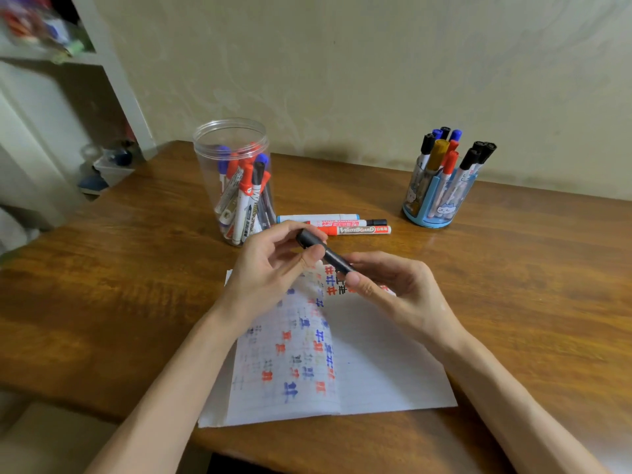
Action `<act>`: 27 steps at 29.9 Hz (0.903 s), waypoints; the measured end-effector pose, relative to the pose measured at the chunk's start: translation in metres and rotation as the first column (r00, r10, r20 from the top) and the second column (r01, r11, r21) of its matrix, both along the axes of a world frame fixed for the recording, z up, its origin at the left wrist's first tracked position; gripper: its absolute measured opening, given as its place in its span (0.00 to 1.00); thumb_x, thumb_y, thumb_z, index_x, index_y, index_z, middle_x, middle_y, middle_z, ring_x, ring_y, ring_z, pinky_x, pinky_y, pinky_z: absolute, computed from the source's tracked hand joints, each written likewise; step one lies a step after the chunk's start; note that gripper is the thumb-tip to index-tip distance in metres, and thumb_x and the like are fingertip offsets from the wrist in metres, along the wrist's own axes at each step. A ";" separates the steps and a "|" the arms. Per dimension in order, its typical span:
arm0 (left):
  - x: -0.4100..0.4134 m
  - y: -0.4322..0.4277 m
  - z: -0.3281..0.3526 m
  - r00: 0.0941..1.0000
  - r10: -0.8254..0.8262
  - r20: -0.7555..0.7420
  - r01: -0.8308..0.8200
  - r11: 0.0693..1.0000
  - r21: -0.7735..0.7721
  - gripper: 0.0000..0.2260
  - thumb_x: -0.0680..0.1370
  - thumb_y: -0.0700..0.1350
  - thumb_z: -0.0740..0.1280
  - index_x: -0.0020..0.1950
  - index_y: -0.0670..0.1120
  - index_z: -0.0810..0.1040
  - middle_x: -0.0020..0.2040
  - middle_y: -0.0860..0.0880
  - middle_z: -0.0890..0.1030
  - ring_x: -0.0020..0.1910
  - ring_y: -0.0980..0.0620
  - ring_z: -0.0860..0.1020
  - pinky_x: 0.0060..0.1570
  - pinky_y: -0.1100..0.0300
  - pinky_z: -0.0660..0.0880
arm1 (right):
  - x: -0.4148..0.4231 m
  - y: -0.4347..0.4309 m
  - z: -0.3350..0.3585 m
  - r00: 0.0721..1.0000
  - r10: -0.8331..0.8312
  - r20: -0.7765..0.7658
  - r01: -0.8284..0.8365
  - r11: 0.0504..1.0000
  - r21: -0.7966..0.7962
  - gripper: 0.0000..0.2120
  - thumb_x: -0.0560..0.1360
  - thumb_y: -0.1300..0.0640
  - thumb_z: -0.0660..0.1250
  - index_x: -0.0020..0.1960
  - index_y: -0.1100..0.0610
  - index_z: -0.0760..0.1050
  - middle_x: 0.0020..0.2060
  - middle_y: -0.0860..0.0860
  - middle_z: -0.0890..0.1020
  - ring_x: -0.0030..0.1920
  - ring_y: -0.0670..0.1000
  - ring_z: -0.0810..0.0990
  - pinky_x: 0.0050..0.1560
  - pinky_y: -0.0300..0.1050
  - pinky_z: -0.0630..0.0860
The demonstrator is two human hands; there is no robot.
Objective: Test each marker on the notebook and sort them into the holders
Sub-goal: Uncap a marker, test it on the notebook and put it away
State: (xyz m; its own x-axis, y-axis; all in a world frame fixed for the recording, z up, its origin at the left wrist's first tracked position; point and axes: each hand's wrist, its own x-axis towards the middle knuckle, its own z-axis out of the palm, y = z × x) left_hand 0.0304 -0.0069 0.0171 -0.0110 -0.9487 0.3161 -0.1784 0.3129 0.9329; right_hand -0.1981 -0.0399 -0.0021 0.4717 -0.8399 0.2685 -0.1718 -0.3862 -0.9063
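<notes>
A black marker point(331, 256) is held above the open notebook point(372, 364). My left hand point(270, 268) pinches its cap end and my right hand point(393, 285) grips its body end. The notebook page carries several red, blue and black test marks. A clear plastic jar point(236, 138) at the back left holds several markers. A blue pen holder point(439, 203) at the back right holds several more. Three loose markers point(345, 224) lie on the table just behind my hands.
The wooden table point(119, 285) runs up to a pale wall at the back. A white shelf unit point(102, 59) stands beyond the table's left corner. The table's front edge lies just below the notebook.
</notes>
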 end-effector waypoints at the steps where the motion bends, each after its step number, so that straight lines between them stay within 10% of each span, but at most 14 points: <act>1: 0.003 0.004 0.005 0.999 0.014 -0.033 -0.014 1.000 -0.011 0.09 0.77 0.43 0.73 0.57 0.44 0.82 0.52 0.51 0.85 0.57 0.50 0.83 0.54 0.61 0.79 | 0.003 0.002 0.002 1.000 0.018 -0.016 -0.018 1.000 -0.005 0.17 0.79 0.55 0.74 0.67 0.52 0.82 0.55 0.44 0.88 0.56 0.47 0.87 0.56 0.46 0.84; 13: 0.098 0.127 0.045 0.931 0.353 0.090 -0.340 0.932 -0.128 0.13 0.80 0.43 0.70 0.64 0.44 0.78 0.56 0.47 0.84 0.61 0.47 0.81 0.60 0.59 0.78 | 0.100 0.026 0.027 0.898 0.312 -0.310 -0.362 0.924 -0.120 0.16 0.80 0.63 0.69 0.65 0.50 0.83 0.60 0.42 0.85 0.57 0.43 0.84 0.59 0.46 0.83; 27: 0.151 0.279 0.007 0.840 0.534 0.097 -0.539 0.841 0.047 0.12 0.81 0.40 0.70 0.64 0.44 0.80 0.54 0.45 0.84 0.58 0.44 0.82 0.64 0.48 0.77 | 0.207 0.082 0.021 0.809 0.549 -0.212 -0.587 0.779 -0.221 0.17 0.79 0.69 0.68 0.63 0.55 0.84 0.57 0.47 0.87 0.56 0.48 0.86 0.60 0.53 0.82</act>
